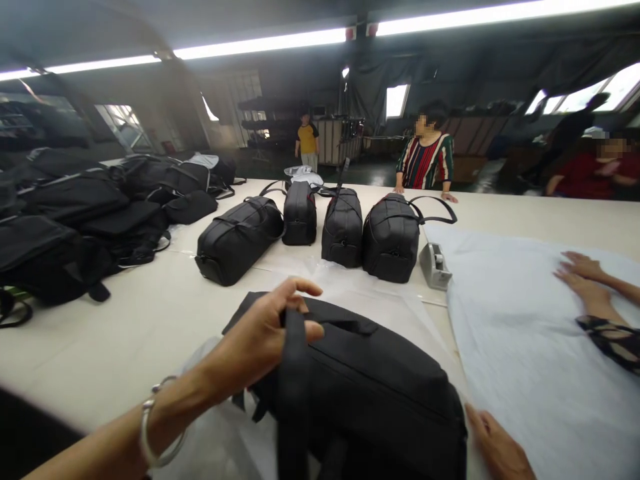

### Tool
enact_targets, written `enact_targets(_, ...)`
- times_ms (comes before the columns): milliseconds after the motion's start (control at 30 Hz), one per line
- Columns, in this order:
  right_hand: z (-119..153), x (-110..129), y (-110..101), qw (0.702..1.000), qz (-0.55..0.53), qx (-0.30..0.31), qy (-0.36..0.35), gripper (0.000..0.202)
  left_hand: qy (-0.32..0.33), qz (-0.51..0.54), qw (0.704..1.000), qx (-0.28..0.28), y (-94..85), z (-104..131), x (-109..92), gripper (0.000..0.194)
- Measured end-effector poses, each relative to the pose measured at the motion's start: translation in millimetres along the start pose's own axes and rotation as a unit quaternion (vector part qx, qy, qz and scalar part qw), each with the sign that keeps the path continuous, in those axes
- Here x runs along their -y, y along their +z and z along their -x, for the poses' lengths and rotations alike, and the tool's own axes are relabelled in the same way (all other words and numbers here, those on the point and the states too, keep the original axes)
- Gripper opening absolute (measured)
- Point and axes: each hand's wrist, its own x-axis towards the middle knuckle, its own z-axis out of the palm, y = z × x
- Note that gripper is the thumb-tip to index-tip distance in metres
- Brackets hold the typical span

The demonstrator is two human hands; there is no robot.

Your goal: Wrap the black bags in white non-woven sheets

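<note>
The left hand (270, 327) has thumb and fingers curled loosely about a black carry strap (294, 373) of the black duffel bag (385, 393), which lies directly beneath that hand and stretches rightward from it. The right hand (503, 447) is at the bag's far end, fingers against or just beside its edge; whether it grips cannot be told. The bag looks like soft fabric, filled out enough to keep its rounded shape, so it should be bulky rather than heavy, yielding under pressure and hardly fragile. The strap is probably limp and lets the body swing, so a hold there is best paired with a palm supporting the end. Beyond the left hand stand similar duffel bags (342, 230); farther right of it are a tape dispenser (437, 267) and a white sheet (520, 333) under a co-worker's hands (585, 268).
</note>
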Motion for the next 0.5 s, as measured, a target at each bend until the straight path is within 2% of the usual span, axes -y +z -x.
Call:
enact_targets(100,-6.8,4.7,-15.8,0.996,-0.045,-0.017,0.077,0.054,0.007,-0.045,0.994,0.099,11.0,-6.4,15.8,0.056)
enact_targets(167,-2.9,29.2,-37.7,0.990,-0.095,-0.071,0.070,0.072,0.013,-0.068,0.989,0.131,13.1,-8.7,19.6,0.062)
enact_targets(233,9.4,73.4,-63.6,0.983,-0.145,-0.110,0.003,0.083,0.013,-0.086,0.983,0.164,11.6,-9.7,20.5,0.064)
enact_targets(267,17.8,100.9,-75.7,0.980,-0.160,-0.110,-0.048,0.085,0.018,-0.097,0.979,0.178,10.4,-9.6,21.0,0.067)
enact_targets(333,35.5,158.6,-93.1,0.973,-0.146,-0.070,-0.168,0.082,0.027,-0.113,0.973,0.201,8.3,-7.7,21.8,0.073)
enact_targets(400,49.8,208.0,-98.2,0.958,-0.120,-0.033,-0.257,0.074,0.012,-0.074,0.975,0.211,6.3,-1.8,19.0,0.070)
enact_targets(433,54.8,226.2,-96.1,0.954,-0.110,-0.020,-0.277,0.069,0.005,-0.040,0.978,0.205,4.7,3.1,15.0,0.064)
enact_targets(500,61.2,247.4,-85.8,0.955,-0.104,0.014,-0.276,0.063,0.016,0.027,0.983,0.183,-1.0,16.9,1.7,0.048)
